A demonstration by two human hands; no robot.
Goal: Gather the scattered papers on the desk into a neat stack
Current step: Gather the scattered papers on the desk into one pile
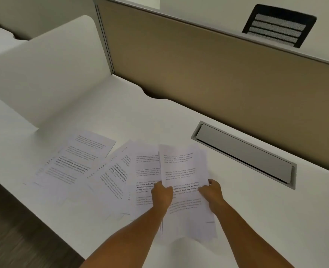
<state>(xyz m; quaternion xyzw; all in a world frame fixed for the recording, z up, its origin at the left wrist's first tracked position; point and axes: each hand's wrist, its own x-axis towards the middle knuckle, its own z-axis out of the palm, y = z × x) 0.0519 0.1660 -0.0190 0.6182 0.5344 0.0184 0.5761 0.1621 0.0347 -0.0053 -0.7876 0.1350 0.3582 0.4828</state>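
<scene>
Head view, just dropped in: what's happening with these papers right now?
A person is gathering printed sheets on a white desk. The left hand and right hand grip the two side edges of a bundle of papers. More sheets lie fanned out to its left, one loose sheet farthest away, so the stack is not finished. A closed cable hatch sits beyond, before the tan partition.

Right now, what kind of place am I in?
Likely an office cubicle: a white desk with a cable hatch, a tan divider, and a chair back beyond it.
</scene>
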